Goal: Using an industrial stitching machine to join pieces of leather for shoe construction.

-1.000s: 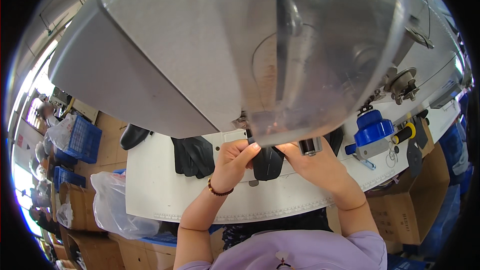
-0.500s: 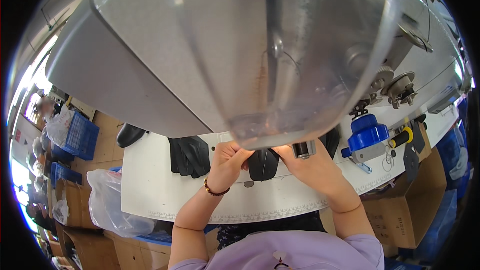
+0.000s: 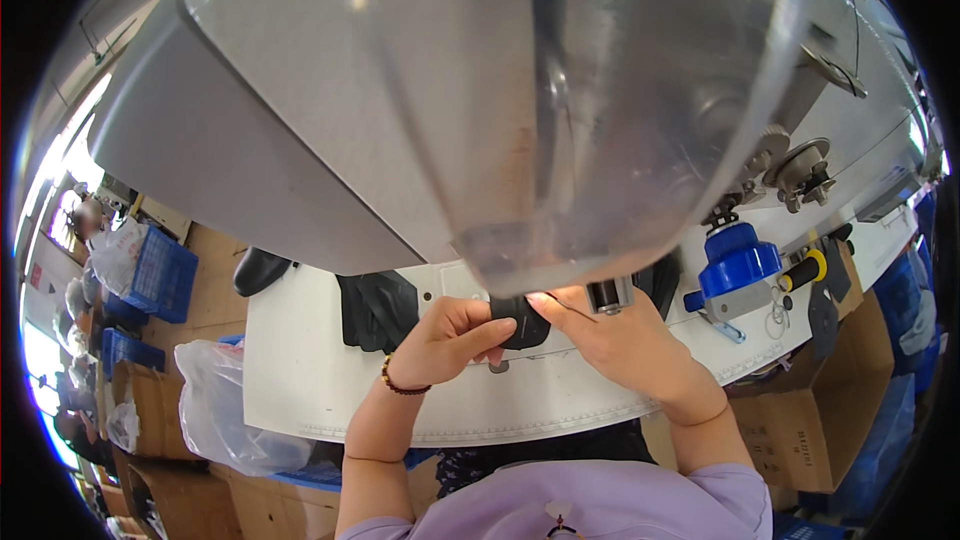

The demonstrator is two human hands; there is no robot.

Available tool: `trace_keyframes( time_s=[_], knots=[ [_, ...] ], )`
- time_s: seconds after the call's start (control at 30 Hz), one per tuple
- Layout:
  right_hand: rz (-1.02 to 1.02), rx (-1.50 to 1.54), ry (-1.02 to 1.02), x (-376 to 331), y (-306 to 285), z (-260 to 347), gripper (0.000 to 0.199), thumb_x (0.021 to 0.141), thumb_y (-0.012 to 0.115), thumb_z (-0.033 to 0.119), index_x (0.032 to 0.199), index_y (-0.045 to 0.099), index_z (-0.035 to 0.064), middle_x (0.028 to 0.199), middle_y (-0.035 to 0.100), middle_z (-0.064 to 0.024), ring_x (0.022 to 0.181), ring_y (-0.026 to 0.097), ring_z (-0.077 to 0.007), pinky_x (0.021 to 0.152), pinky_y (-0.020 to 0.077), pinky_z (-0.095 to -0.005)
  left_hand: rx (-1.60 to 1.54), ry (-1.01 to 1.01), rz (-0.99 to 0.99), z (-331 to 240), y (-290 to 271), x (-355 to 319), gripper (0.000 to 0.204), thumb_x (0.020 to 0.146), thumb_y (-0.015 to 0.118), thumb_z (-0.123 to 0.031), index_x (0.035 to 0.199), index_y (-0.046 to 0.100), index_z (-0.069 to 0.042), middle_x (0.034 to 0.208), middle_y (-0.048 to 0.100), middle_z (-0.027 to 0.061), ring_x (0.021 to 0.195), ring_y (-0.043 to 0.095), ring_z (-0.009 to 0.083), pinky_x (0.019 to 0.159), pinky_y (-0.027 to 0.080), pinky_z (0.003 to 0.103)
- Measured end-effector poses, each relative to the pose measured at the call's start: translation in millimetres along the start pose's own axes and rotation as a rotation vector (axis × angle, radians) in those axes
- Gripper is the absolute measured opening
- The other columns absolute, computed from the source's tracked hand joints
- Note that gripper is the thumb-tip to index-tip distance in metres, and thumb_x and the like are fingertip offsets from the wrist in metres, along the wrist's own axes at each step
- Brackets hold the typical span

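A small black piece of leather-like material (image 3: 525, 328) with a rounded near end lies under the clear guard (image 3: 560, 278) of a large grey sewing machine (image 3: 300, 90). My left hand (image 3: 447, 343) is closed on its left edge, thumb on top. The fingers of my right hand (image 3: 615, 335) reach in at the piece's upper right, closed together, their tips partly behind the guard. A thin dark strand (image 3: 573, 308) runs across that hand. What these fingertips grip is hidden, as is the needle.
Stacked black pieces (image 3: 375, 312) lie left of my hands on the white table (image 3: 330, 395). A blue motor-like part (image 3: 738, 265) and yellow-and-black handled tool (image 3: 803, 272) are on the right. A cardboard box (image 3: 820, 420) stands beyond the right edge, a plastic bag (image 3: 225, 405) beyond the left.
My left hand has shifted slightly left and nearer me, its thumb now over the black piece. The right fingers have moved in toward the piece's top, and a dark strand now shows across them.
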State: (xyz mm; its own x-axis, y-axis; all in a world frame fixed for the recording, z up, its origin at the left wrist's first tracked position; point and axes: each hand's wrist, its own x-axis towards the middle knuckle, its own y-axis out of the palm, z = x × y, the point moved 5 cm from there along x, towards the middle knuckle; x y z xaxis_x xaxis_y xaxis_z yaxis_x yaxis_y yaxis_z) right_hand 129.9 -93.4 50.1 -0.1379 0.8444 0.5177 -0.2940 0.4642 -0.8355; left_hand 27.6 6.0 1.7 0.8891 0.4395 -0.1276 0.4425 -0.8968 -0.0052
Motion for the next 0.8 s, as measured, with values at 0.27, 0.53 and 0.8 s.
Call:
trace_keyframes(
  time_s=[0.27, 0.53, 0.8],
  knots=[
    [0.042, 0.131, 0.114, 0, 6, -11, 0.017, 0.073, 0.049, 0.007, 0.089, 0.053, 0.0037, 0.081, 0.052, -0.0064, 0.074, 0.050, -0.0217, 0.060, 0.0402, -0.0286, 0.036, 0.059, -0.035, 8, -4, 6, 0.024, 0.077, 0.051, -0.016, 0.057, 0.054, -0.003, 0.045, 0.043, -0.0034, 0.040, 0.033, 0.0011, 0.036, 0.023, 0.017],
    [-0.058, 0.338, 0.166, 5, 1, -21, 0.018, 0.074, 0.052, 0.011, 0.090, 0.054, 0.0055, 0.079, 0.054, -0.0111, 0.071, 0.051, -0.0254, 0.065, 0.0402, -0.0301, -0.015, 0.144, -0.134, 3, -6, 11, 0.014, 0.073, 0.049, -0.006, 0.065, 0.058, 0.002, 0.050, 0.046, -0.0017, 0.043, 0.038, 0.0026, 0.040, 0.030, 0.015],
    [-0.134, 0.480, 0.290, 13, -7, -24, 0.026, 0.065, 0.062, 0.011, 0.089, 0.055, 0.0040, 0.082, 0.055, -0.0122, 0.074, 0.053, -0.0267, 0.065, 0.0414, -0.0306, -0.033, 0.207, -0.165, 5, -14, 19, 0.020, 0.074, 0.045, -0.005, 0.056, 0.053, 0.001, 0.048, 0.044, -0.0009, 0.041, 0.031, 0.0025, 0.039, 0.023, 0.016]
  ],
)
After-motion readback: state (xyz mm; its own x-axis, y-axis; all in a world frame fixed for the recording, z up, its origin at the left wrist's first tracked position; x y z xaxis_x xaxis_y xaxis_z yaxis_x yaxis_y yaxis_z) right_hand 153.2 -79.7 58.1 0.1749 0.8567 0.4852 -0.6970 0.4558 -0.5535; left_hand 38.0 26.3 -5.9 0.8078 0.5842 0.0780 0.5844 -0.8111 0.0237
